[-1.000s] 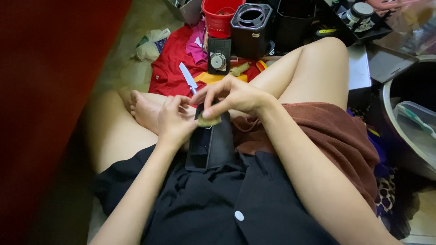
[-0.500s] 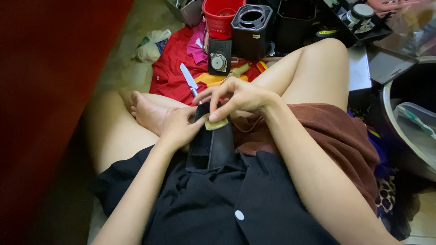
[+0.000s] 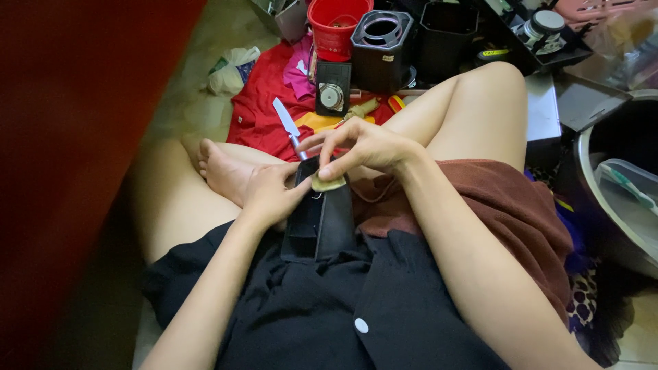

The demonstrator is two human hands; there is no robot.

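Black plastic housing (image 3: 321,223), a long open-sided box, lies along the lap, its far end right under both sets of fingers. On the left, the left hand (image 3: 271,195) wraps its near-side edge, fingers curled and pressed against the wall, thumb pointing across toward the other hand — a steadying hold, not a pinch. Between the two hands, just beyond the fingertips, a small knife (image 3: 286,123) with a pale blade angles up from the housing; I cannot tell which fingers actually grip its handle. Moving right, the right hand (image 3: 363,147) arches over the top, thumb and forefinger pinching a little yellowish pad (image 3: 329,183) against the housing's upper end, the other fingers loosely spread above. My read on handling: the shell looks stiff and light, smooth enough to slip on cloth, so gripping the two long walls near the fingers seems safest; thin rims may crack if squeezed hard. The pad looks soft and pliable, best held at its edge. Past the fingers sit a red cloth (image 3: 257,109), a small black box with a round dial (image 3: 332,89) and a red bucket (image 3: 336,27).
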